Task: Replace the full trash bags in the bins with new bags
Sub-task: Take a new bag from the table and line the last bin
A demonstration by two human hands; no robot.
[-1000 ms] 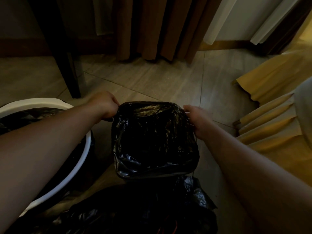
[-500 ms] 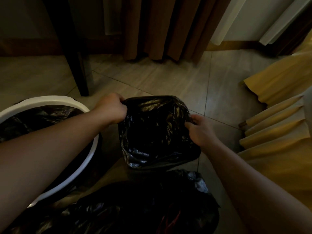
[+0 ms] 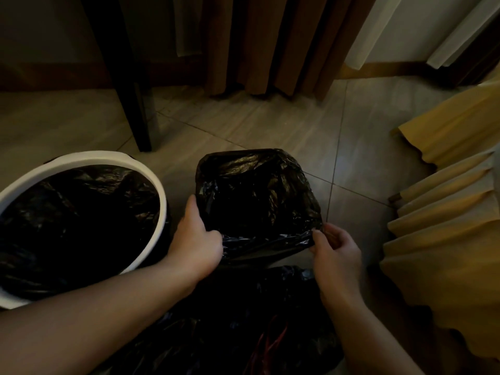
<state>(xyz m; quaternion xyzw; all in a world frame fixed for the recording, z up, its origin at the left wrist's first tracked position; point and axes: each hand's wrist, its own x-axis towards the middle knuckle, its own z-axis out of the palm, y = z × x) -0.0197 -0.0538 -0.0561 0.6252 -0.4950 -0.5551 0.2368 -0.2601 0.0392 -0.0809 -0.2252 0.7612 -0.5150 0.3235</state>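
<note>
Trash bag [image 3: 259,196], black, is seen opened out at the centre of the view, standing on the tiled floor [image 3: 270,125]. Its mouth is spread into a roughly square opening, probably over a small bin, though the bin itself is hidden by the film.

The near edge of the mouth is held at two corners. At 8 o'clock of the opening, the left grip [image 3: 196,239] is closed round the folded rim, with the fingers curled over the film. At 4 o'clock, the right grip [image 3: 335,253] is closed in a pinch, the rim being held between thumb and fingertips. Both forearms are extended from 6 o'clock.

At 9 o'clock of the trash bag, near the left grip, a round white-rimmed bin [image 3: 89,158] is located, fitted with a black liner [image 3: 78,220]. At 6 o'clock, between the forearms, a bulky black bag [image 3: 243,320] is laid on the floor, with red strands [image 3: 270,345] visible in it. A dark furniture leg [image 3: 135,109] is positioned at 11 o'clock, brown curtains [image 3: 270,44] at 12 o'clock, and pleated yellow fabric [image 3: 446,226] at 3 o'clock.
</note>
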